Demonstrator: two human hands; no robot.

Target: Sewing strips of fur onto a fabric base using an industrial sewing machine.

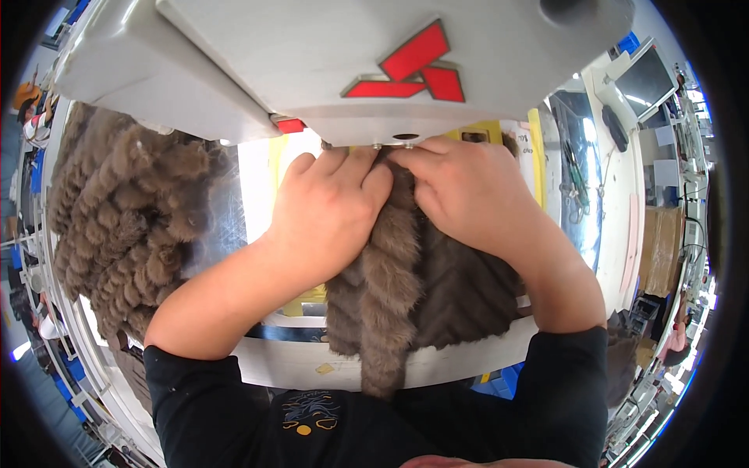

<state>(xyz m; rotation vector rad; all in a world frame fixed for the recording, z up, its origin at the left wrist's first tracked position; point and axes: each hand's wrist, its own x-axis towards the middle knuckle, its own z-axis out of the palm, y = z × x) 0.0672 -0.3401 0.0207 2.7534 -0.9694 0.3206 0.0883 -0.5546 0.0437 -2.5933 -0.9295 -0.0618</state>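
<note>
A white sewing machine head [296, 54] with a red emblem overhangs my hands. My left hand [335, 203] is closed on the top of a long twisted brown fur strip [390, 288], its fingertips close beneath the machine. My right hand [460, 187] grips the fur from the other side, index finger reaching in under the head, the others curled. Dark brown fur material [460, 304] lies beside the strip on the white machine bed [296, 374]. The fingertips and the exact stitching point are partly hidden.
A large heap of tufted brown fur [129, 210] covers the left side. On the right are scissors-like tools [577, 187], a screen [640, 78] and a cardboard box [659, 249]. Other people are partly visible at both far edges, among crowded workbenches.
</note>
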